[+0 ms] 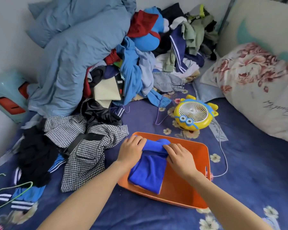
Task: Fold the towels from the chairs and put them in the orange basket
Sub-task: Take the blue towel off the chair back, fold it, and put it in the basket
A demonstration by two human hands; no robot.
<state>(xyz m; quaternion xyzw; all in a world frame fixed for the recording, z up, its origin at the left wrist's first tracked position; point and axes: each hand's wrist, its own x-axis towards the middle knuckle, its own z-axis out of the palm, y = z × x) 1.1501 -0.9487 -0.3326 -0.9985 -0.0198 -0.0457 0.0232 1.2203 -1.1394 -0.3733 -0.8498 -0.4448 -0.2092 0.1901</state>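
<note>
Bed (243, 176) holds one orange basket (181, 190); left hand (131, 151), right hand (179, 157) clutch one blue towel (148, 173).

both hands (131, 151) gripping blue towel (148, 170), inside orange basket (181, 190)

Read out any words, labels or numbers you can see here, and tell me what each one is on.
Nothing here is legible.
Floral pillow: cursive script, upside down, unreadable.
White strip beside the yellow fan: cursive script, too blurred.
Black tag in the clothes pile: white marks, too small.
Orange basket and blue towel: no print shows.
</note>
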